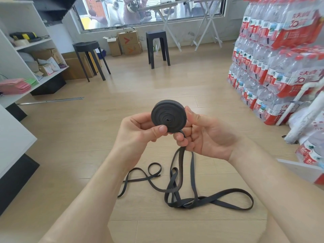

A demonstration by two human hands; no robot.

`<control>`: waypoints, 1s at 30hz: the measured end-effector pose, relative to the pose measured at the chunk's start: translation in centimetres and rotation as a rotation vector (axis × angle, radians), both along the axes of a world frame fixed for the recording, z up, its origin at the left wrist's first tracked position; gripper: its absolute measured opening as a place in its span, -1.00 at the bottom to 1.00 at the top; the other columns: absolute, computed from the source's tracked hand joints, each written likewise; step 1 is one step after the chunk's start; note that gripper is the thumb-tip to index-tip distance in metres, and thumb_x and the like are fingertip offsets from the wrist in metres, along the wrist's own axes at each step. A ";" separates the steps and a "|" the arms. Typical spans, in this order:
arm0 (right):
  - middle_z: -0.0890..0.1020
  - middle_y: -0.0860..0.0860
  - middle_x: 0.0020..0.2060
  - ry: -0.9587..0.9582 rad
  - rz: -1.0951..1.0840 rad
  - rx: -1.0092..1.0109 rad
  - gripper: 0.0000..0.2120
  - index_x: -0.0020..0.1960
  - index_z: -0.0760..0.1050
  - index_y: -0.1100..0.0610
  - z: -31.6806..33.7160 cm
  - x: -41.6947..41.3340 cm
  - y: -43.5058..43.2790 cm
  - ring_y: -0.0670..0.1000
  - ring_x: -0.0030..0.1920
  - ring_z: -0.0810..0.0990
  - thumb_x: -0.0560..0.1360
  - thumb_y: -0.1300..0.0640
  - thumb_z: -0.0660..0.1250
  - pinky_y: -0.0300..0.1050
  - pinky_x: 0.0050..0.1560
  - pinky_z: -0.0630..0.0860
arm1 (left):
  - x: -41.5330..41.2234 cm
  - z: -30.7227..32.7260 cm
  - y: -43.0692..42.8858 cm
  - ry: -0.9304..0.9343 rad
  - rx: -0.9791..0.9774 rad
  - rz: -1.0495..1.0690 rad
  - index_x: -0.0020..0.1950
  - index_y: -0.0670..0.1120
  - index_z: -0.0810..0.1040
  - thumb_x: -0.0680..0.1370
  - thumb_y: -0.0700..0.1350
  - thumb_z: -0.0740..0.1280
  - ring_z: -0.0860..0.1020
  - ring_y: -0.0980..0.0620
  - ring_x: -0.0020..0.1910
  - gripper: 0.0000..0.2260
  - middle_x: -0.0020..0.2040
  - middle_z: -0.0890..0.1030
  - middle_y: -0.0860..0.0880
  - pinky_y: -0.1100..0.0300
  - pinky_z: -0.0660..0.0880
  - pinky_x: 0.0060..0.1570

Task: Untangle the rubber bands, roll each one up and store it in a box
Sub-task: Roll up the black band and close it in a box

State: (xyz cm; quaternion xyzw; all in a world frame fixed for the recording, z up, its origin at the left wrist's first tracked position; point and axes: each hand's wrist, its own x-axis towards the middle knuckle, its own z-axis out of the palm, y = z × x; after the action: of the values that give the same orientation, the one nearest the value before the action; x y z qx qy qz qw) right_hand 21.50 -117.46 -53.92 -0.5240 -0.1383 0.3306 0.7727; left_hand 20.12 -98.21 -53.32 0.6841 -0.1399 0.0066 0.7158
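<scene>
A black rubber band is wound into a flat spiral roll [168, 116], held up in front of me. My left hand [138, 128] pinches the roll from the left, thumb on its face. My right hand [206, 135] grips the roll's right edge and the loose strand that leaves it below. That strand hangs down to a tangle of black band loops [189, 195] lying on the wooden floor. No storage box for the bands is identifiable.
Stacked packs of bottled water [278, 55] fill the right side. Two black stools [91, 58] [157, 47] and cardboard boxes [128, 42] stand ahead by the window. White shelving [29, 50] lines the left. A metal strip [52, 100] lies on the floor.
</scene>
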 end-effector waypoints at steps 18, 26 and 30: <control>0.55 0.02 -0.40 -0.205 -0.088 -0.507 -0.31 -0.15 0.65 0.21 0.6 0.0 -0.2 -0.07 -0.38 0.45 0.20 -0.43 0.30 -0.18 -0.28 0.26 | 0.0 1.6 1.1 -0.124 0.512 0.136 -0.16 0.04 0.62 0.36 -0.44 0.44 0.61 0.23 -0.36 -0.64 -0.35 0.67 0.17 0.42 0.50 -0.27; 0.54 0.01 -0.41 -0.214 -0.084 -0.513 -0.36 -0.16 0.64 0.20 0.3 0.0 0.1 -0.08 -0.38 0.44 0.26 -0.40 0.29 -0.20 -0.31 0.25 | 0.4 1.3 1.4 -0.173 0.634 0.120 -0.14 0.06 0.66 0.36 -0.42 0.45 0.66 0.13 -0.22 -0.64 -0.26 0.70 0.09 0.21 0.59 -0.10; 0.55 0.03 -0.38 -0.192 -0.067 -0.456 -0.39 -0.12 0.64 0.23 0.1 0.0 0.1 -0.05 -0.34 0.45 0.30 -0.34 0.33 -0.13 -0.20 0.25 | 0.4 1.0 1.4 -0.168 0.607 0.107 -0.12 0.07 0.64 0.38 -0.41 0.44 0.65 0.15 -0.20 -0.64 -0.24 0.69 0.09 0.27 0.57 -0.11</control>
State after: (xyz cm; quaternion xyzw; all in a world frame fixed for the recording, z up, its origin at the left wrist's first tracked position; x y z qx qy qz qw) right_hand 21.54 -117.34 -53.82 -0.7182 -0.1156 0.2762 0.6282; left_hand 20.56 -96.77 -52.31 0.8700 -0.1578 0.0585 0.4635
